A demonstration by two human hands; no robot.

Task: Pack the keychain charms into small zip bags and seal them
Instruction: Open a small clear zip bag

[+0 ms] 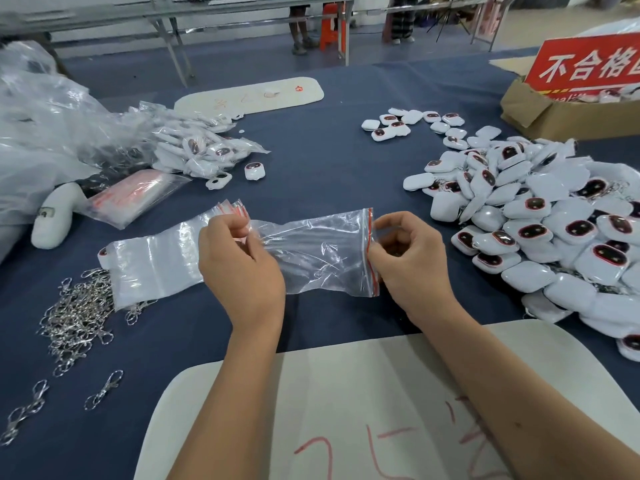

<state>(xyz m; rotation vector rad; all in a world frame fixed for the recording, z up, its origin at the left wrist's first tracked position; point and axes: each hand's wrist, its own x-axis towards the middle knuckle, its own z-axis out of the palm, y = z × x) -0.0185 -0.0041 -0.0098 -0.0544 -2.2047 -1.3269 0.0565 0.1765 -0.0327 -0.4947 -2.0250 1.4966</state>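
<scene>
I note the heap of glossy white cushion-shaped keychain charms with dark red-rimmed faces (pixel 540 223) lying right of centre on the navy cloth table (pixel 329 161); they look light, smooth, likely slippery. The clear zip bag with red seal strip (pixel 311 251) is held mid-table: thin, limp, crinkly. My left hand (pixel 242 261) pinches its bunched end; my right hand (pixel 408 258) pinches the mouth, the best hold, I judge.
</scene>
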